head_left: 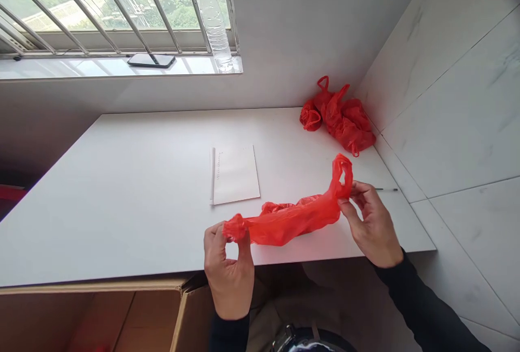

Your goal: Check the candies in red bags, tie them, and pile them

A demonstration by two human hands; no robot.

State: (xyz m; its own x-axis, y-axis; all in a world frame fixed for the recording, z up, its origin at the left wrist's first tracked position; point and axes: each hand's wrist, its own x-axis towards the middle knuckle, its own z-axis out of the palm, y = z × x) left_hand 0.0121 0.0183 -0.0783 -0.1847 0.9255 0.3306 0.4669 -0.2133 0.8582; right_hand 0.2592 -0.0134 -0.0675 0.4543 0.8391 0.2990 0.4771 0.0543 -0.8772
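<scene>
A red plastic bag (290, 223) is stretched sideways between my two hands, over the front edge of the white table. My left hand (229, 271) pinches its left end between thumb and fingers. At the other end, my right hand (371, 222) grips the bag just below a looped handle that sticks up. The bag's middle looks flattened and creased; whether anything is inside cannot be seen. Behind it lies a flat, pale booklet or sheet of paper (236, 174) with small print along its left side.
Crumpled red bags (345, 119) sit in the table's back right corner by the tiled wall. A thin dark pen-like stick (388, 189) lies beyond my right hand. The windowsill holds a phone (151, 60) and a clear bottle (214, 27). An open cardboard box (181, 314) stands below the table's front edge.
</scene>
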